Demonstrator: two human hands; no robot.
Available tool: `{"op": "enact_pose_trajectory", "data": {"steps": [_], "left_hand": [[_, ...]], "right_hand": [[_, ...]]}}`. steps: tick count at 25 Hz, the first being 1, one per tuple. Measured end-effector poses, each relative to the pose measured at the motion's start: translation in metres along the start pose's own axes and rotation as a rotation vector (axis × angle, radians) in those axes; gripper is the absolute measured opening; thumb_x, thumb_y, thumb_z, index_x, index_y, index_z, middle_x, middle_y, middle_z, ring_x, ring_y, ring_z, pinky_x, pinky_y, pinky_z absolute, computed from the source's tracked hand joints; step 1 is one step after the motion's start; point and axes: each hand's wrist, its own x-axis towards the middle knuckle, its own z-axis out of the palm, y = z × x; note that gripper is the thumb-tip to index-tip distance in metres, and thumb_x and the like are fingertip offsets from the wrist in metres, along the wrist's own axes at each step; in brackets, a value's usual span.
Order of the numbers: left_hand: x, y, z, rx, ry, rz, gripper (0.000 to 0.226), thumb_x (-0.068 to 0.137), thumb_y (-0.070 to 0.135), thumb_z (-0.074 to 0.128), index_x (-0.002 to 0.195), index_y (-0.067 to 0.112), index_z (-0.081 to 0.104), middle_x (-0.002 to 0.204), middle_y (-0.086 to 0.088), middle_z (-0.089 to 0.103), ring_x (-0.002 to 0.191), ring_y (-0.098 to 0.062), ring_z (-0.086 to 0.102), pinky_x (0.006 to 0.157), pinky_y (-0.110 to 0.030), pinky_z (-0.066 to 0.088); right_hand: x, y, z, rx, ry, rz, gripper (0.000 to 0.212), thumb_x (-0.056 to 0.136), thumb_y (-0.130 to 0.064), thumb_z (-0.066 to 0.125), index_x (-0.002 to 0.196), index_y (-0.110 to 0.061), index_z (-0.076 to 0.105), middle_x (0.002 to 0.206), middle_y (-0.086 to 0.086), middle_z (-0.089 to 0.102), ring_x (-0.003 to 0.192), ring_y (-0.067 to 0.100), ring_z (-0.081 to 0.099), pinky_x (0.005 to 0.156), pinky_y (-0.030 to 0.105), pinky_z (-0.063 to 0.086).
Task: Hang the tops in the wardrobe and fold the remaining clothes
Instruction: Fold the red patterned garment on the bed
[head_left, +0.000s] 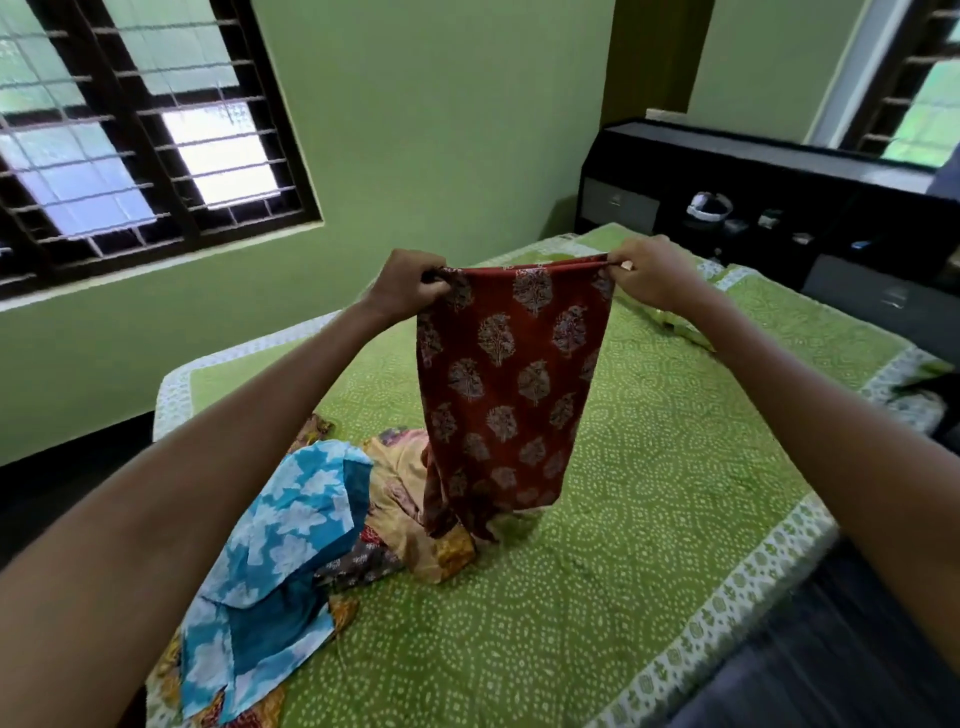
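From the head view, the left hand (402, 283) and right hand (649, 273) each pinch a top corner of a red printed garment (506, 384), holding it stretched above the bed (649, 493). Its lower end touches a heap of clothes, where a blue-and-white garment (280, 545) lies over yellow patterned fabric (415, 519).

Single head-worn view, looking forward and down – close over the bed (597, 545), wide-angle
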Motion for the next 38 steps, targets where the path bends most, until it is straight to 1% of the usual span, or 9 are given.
{"op": "enact_pose_trajectory", "data": {"steps": [8,11,13,16,21,25,30,36,38], "left_hand": [[0.046,0.016,0.045,-0.195,0.013,-0.181,0.017,0.074,-0.001,0.062,0.090,0.005,0.058,0.077,-0.007,0.059,0.055,-0.010,0.049,0.050,-0.017,0.040],[0.069,0.021,0.092,-0.203,0.016,-0.278,0.020,0.077,-0.003,0.059,0.095,-0.001,0.067,0.082,-0.011,0.064,0.060,-0.016,0.057,0.049,-0.006,0.042],[0.085,0.018,0.127,-0.248,0.000,-0.361,0.019,0.078,-0.002,0.057,0.092,-0.003,0.070,0.082,-0.016,0.068,0.068,-0.025,0.066,0.057,-0.023,0.056],[0.125,0.008,0.182,-0.228,0.000,-0.469,0.018,0.080,0.000,0.057,0.088,-0.005,0.071,0.080,-0.021,0.070,0.067,-0.027,0.067,0.064,-0.040,0.058],[0.210,-0.003,0.257,-0.285,0.036,-0.627,0.017,0.086,0.000,0.054,0.089,-0.009,0.068,0.085,-0.021,0.067,0.067,-0.023,0.066,0.061,-0.028,0.056],[0.286,-0.013,0.299,-0.194,0.076,-0.617,0.020,0.086,0.001,0.047,0.084,-0.005,0.066,0.075,-0.013,0.062,0.069,-0.023,0.056,0.054,-0.027,0.040],[0.358,-0.015,0.321,-0.206,0.188,-0.560,0.028,0.091,-0.001,0.043,0.101,-0.002,0.069,0.087,-0.005,0.061,0.081,-0.015,0.053,0.061,-0.017,0.034],[0.332,-0.014,0.354,-0.293,0.173,-0.563,0.025,0.089,0.001,0.049,0.103,0.002,0.070,0.099,-0.005,0.067,0.089,-0.010,0.056,0.070,-0.013,0.039],[0.292,-0.011,0.372,-0.302,0.135,-0.566,0.023,0.086,-0.001,0.053,0.101,0.001,0.070,0.100,-0.010,0.069,0.090,-0.012,0.057,0.073,-0.010,0.038]], "right_hand": [[0.005,0.055,-0.003,0.039,0.146,0.158,0.026,0.090,-0.013,0.049,0.099,-0.007,0.072,0.090,0.016,0.069,0.079,0.032,0.063,0.057,0.027,0.039],[0.022,0.094,0.025,0.307,0.081,0.251,0.024,0.089,-0.004,0.043,0.076,0.001,0.063,0.075,0.029,0.066,0.046,0.016,0.064,0.034,0.021,0.042],[0.038,0.121,0.047,0.600,0.067,0.389,0.028,0.092,0.001,0.038,0.068,0.000,0.052,0.073,0.035,0.060,0.038,0.012,0.061,0.032,0.020,0.044],[0.077,0.172,0.074,0.895,0.051,0.556,0.032,0.095,0.004,0.035,0.066,-0.004,0.046,0.084,0.025,0.057,0.042,0.011,0.063,0.041,0.023,0.052],[0.152,0.265,0.104,0.891,0.055,0.630,0.027,0.095,-0.002,0.044,0.082,0.015,0.060,0.090,0.016,0.064,0.073,0.020,0.069,0.066,0.032,0.055],[0.208,0.314,0.107,0.665,0.078,0.554,0.038,0.096,-0.011,0.045,0.060,0.001,0.051,0.061,0.006,0.046,0.058,0.014,0.042,0.057,0.028,0.029],[0.265,0.347,0.092,0.618,0.244,0.470,0.041,0.097,-0.009,0.043,0.057,-0.012,0.034,0.054,-0.001,0.030,0.050,0.008,0.028,0.047,0.021,0.021],[0.238,0.379,0.124,0.626,0.298,0.477,0.024,0.091,-0.009,0.049,0.084,0.008,0.064,0.077,0.012,0.058,0.072,0.023,0.050,0.064,0.029,0.042],[0.188,0.376,0.147,0.610,0.279,0.446,0.020,0.090,-0.002,0.050,0.095,0.006,0.067,0.086,0.007,0.061,0.080,0.019,0.053,0.066,0.014,0.041]]}}
